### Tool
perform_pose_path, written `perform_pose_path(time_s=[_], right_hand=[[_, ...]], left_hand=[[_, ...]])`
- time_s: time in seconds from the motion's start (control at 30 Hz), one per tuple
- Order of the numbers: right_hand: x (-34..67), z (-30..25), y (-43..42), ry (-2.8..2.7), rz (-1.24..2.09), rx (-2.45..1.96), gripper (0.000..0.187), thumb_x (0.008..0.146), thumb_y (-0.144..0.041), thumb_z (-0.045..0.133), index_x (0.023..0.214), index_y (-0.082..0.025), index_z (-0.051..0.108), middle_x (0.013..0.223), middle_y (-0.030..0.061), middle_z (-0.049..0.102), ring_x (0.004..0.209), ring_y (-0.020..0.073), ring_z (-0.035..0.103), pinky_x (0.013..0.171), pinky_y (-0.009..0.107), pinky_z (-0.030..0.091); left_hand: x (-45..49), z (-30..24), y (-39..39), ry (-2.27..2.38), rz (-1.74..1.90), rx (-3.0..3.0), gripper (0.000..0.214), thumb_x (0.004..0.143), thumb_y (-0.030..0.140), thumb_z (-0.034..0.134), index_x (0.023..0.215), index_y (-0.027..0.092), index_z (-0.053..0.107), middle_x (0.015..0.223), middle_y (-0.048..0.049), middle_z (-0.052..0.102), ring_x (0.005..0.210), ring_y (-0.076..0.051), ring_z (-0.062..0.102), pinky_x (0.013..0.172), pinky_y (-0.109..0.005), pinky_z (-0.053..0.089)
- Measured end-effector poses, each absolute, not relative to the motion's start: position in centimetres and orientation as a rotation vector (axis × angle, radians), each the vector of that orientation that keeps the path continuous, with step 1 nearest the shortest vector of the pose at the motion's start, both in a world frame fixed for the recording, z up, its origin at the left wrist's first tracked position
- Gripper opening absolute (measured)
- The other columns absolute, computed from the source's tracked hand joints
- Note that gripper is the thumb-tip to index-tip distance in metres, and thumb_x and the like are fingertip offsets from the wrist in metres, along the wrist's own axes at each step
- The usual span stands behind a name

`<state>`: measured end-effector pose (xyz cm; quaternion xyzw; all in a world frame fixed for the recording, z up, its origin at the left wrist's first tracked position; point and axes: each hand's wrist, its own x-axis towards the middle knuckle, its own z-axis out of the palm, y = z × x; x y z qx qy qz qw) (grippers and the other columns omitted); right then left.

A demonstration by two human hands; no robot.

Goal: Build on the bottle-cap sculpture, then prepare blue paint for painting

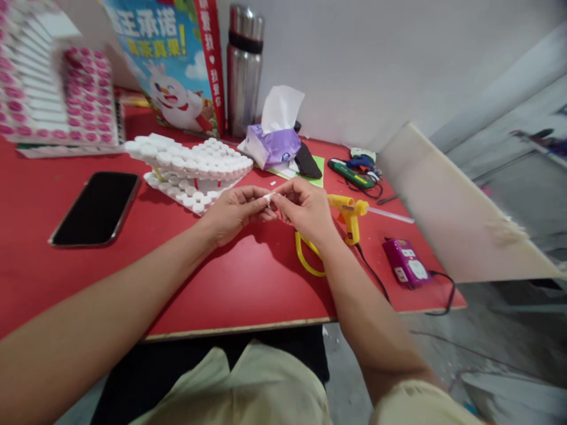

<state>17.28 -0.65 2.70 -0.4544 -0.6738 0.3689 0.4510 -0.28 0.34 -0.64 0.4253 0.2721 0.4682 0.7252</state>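
A small white piece (269,199), too small to make out its kind, is pinched between the fingertips of both hands above the red table. My left hand (234,212) is closed on it from the left, and my right hand (305,206) from the right. Just behind my left hand stands a model built of white discs (190,162), with an upper and a lower layer. A yellow hot glue gun (349,212) with a clear glue stick in its back rests right of my right hand, partly hidden by it.
A phone (100,206) lies left on the red table (266,283). Behind stand a pink-and-white model (88,94), a printed bag (172,71), a steel flask (245,77) and a tissue pack (274,144). Right are a green tool (352,174), a purple power socket (407,262) and a board (456,218).
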Motion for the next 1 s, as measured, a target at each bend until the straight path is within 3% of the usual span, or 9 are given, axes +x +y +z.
perform_pose_path(time_s=[0.1,0.2,0.37,0.5,0.57,0.67,0.83,1.0], right_hand=[[17.4,3.6,-0.9,-1.688,0.800,-1.184,0.018,0.092,-0.033,0.068,0.079,-0.022,0.062,0.060,-0.0041,0.058,0.053,0.0117,0.050,0.054,0.027,0.039],[18.0,6.0,-2.4,-1.845,0.434,-1.274,0.027,0.097,-0.034,0.063,0.073,-0.022,0.059,0.060,-0.0022,0.056,0.056,0.0131,0.048,0.057,0.029,0.035],[21.0,9.7,-8.2,-2.212,-0.080,-1.676,0.053,0.100,-0.046,0.056,0.055,-0.022,0.042,0.050,-0.0006,0.045,0.047,0.0121,0.033,0.055,0.033,0.020],[25.7,8.8,-11.1,-2.033,-0.270,-2.241,0.050,0.099,-0.054,0.049,0.063,-0.021,0.058,0.063,0.0072,0.063,0.055,0.0185,0.051,0.057,0.032,0.026],[27.9,7.4,-10.7,-1.894,-0.232,-2.329,0.044,0.097,-0.054,0.051,0.079,-0.018,0.070,0.083,0.0133,0.074,0.072,0.0256,0.064,0.062,0.033,0.036],[29.9,5.1,-8.7,-1.738,0.024,-2.249,0.042,0.089,-0.052,0.060,0.099,-0.014,0.075,0.103,0.0168,0.078,0.088,0.0287,0.069,0.076,0.036,0.046],[30.4,2.5,-5.8,-1.579,0.542,-2.014,0.043,0.081,-0.059,0.069,0.088,-0.017,0.074,0.085,0.0063,0.075,0.077,0.0228,0.066,0.072,0.033,0.048],[30.2,1.2,-4.3,-1.300,0.768,-1.917,0.039,0.068,-0.052,0.079,0.085,-0.017,0.073,0.075,0.0030,0.071,0.065,0.0184,0.059,0.060,0.030,0.044]], left_hand=[[-0.3,-0.7,0.5,0.605,0.990,0.788,0.027,0.073,0.027,0.093,0.088,0.010,0.076,0.075,-0.0055,0.074,0.064,-0.010,0.070,0.069,-0.019,0.059],[-0.7,-0.6,0.7,0.655,0.990,0.627,0.015,0.079,0.016,0.087,0.087,0.012,0.075,0.075,-0.0045,0.074,0.067,-0.010,0.071,0.067,-0.017,0.059],[-0.9,-0.4,0.9,0.680,0.991,0.511,0.008,0.086,0.009,0.078,0.083,0.011,0.071,0.073,-0.0035,0.071,0.062,-0.009,0.070,0.060,-0.015,0.059],[-0.5,-0.2,0.6,0.670,0.941,0.404,0.018,0.097,0.006,0.061,0.080,0.008,0.069,0.071,-0.0053,0.069,0.059,-0.008,0.068,0.056,-0.014,0.058],[-0.3,0.0,0.4,0.651,0.914,0.350,0.025,0.101,0.005,0.054,0.080,0.007,0.068,0.071,-0.0062,0.068,0.058,-0.008,0.067,0.054,-0.014,0.057],[-0.3,0.4,0.2,0.617,0.866,0.313,0.029,0.103,0.006,0.049,0.081,0.006,0.069,0.071,-0.0067,0.067,0.056,-0.008,0.066,0.054,-0.013,0.057],[-0.9,0.8,0.1,0.516,0.791,0.311,0.031,0.104,0.008,0.045,0.087,0.004,0.071,0.072,-0.0069,0.066,0.056,-0.007,0.065,0.053,-0.012,0.056],[-0.7,0.2,0.1,0.566,0.808,0.418,0.017,0.096,0.003,0.059,0.086,0.006,0.072,0.079,-0.0077,0.072,0.062,-0.009,0.070,0.056,-0.014,0.059]])
